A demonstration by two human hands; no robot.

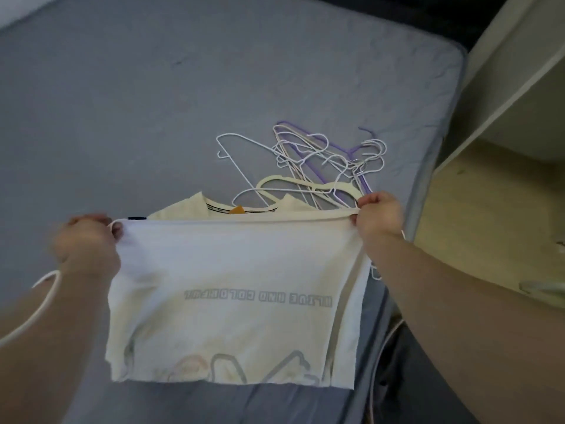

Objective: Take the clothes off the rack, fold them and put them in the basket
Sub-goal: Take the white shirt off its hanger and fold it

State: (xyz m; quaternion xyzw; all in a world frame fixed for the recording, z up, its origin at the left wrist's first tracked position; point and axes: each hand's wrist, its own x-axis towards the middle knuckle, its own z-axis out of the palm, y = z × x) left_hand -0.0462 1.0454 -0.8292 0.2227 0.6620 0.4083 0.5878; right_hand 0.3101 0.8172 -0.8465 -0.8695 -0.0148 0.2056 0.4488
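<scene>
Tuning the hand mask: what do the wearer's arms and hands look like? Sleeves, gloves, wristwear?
Left hand and right hand are ungloved; no sleeves show on either forearm up to the frame edge. A thin white loop curves over the left forearm near the wrist; cannot tell if it is worn. Left hand is blurred.

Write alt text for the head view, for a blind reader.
A left hand and right hand pinch a pale printed T-shirt taut above a grey mattress. Behind it show a cream collar and tangled hangers.
</scene>
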